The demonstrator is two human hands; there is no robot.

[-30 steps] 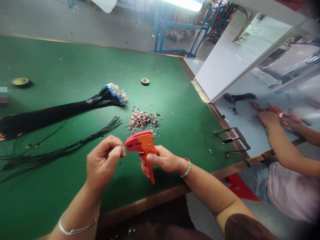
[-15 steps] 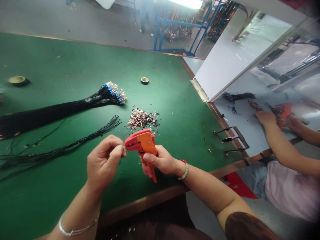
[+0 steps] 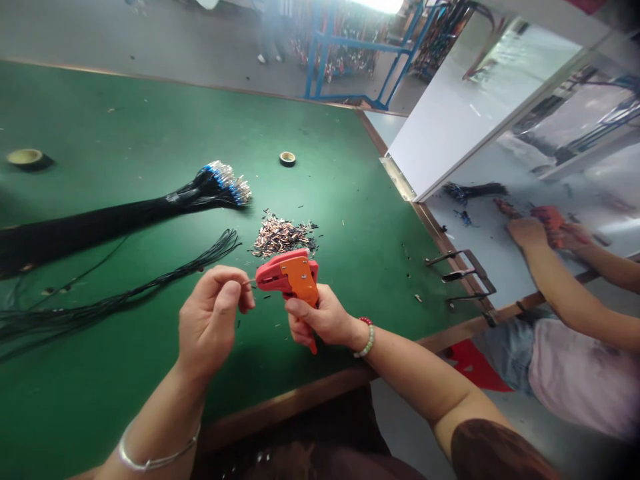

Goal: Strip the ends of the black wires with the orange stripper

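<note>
My left hand (image 3: 210, 323) is closed in a pinch on a thin wire (image 3: 249, 282); its short end shows past my fingertips and most of it is hidden by the hand. Wrapped round the handle of a red and orange wire stripper (image 3: 299, 273) is my right hand (image 3: 330, 321). The stripper's jaws lie a small gap from the wire's end. Behind the tool is a pile of cut wire scraps (image 3: 283, 235), black and copper-coloured. A loose bunch of thin black wires (image 3: 185, 272) stretches out left of my left hand.
On the green table (image 3: 360, 267) lies a thick black wire bundle (image 3: 110, 220) with blue and silver terminals. Two tape rolls, a near one (image 3: 287, 159) and a far-left one (image 3: 25, 157), rest beyond. A metal clamp (image 3: 467, 275) grips the right edge. A co-worker's arms (image 3: 570, 280) work beyond a white panel (image 3: 475, 107).
The stripper has shifted slightly right and up, away from my left fingers. A gap with the wire's end now shows between them. The co-worker's hands have moved a little.
</note>
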